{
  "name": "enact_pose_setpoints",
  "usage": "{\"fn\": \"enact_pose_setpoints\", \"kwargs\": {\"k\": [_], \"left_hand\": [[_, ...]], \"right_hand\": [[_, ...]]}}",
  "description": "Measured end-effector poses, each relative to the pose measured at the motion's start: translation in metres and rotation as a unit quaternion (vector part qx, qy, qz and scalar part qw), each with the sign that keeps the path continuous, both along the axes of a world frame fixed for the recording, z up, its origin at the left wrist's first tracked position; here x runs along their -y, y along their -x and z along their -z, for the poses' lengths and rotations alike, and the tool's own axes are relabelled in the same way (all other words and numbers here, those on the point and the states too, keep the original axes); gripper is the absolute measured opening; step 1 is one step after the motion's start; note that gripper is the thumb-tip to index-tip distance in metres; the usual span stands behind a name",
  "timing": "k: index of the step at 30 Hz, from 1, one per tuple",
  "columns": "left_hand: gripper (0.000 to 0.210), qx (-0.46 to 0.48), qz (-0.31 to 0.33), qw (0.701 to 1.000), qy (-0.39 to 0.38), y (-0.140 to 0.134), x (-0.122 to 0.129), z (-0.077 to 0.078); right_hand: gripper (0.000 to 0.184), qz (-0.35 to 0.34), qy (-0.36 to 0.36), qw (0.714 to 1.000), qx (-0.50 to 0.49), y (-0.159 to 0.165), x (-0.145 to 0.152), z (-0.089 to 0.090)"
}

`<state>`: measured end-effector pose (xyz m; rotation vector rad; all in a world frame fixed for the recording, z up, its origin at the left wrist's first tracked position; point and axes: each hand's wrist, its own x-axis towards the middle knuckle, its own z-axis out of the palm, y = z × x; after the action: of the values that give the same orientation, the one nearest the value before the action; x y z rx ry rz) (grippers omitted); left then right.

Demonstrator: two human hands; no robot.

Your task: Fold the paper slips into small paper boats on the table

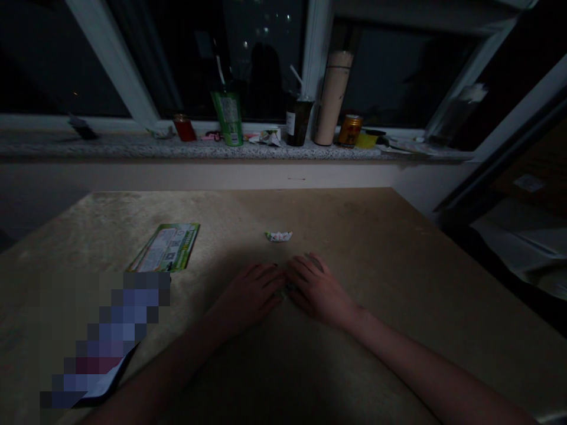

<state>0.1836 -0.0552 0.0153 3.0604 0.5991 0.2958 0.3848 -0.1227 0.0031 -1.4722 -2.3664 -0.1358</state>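
Note:
My left hand (252, 292) and my right hand (316, 289) meet above the middle of the table, fingertips almost touching. Between them shows a sliver of a small pale, greenish piece (284, 290), possibly folded paper; the fingers hide most of it. The fingers of both hands are bent inward around it, and the light is too dim to make out their exact hold. Just beyond my fingertips lies a small folded paper piece (279, 236), boat-like in shape, printed white and green.
Printed green-and-white leaflets (170, 247) lie to the left, above a lit device with a pixelated screen (115, 339). On the stone windowsill (146, 149) stand a green cup (229, 118), a dark drink cup (297, 121), a tall pinkish flask (333, 97) and an orange can (349, 130).

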Motion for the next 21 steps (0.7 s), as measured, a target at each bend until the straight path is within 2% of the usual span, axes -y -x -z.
{"fn": "enact_pose_setpoints", "kwargs": {"k": [5,13,18,21], "left_hand": [[0.033,0.018,-0.007,1.000,0.007,-0.001,0.005,0.001],[0.043,0.017,-0.022,0.999,0.029,0.002,0.001,0.000],[0.039,-0.011,0.017,1.000,-0.020,0.005,-0.004,0.001],[0.042,-0.016,-0.006,0.999,-0.046,0.006,-0.003,0.003]], "right_hand": [[0.039,-0.009,-0.010,1.000,-0.004,0.001,0.000,-0.001],[0.032,-0.029,-0.019,0.999,-0.040,-0.004,0.001,0.005],[0.029,-0.027,-0.011,0.999,-0.040,-0.003,0.002,0.005],[0.028,-0.026,-0.010,0.999,-0.043,-0.003,0.001,0.006]]}}
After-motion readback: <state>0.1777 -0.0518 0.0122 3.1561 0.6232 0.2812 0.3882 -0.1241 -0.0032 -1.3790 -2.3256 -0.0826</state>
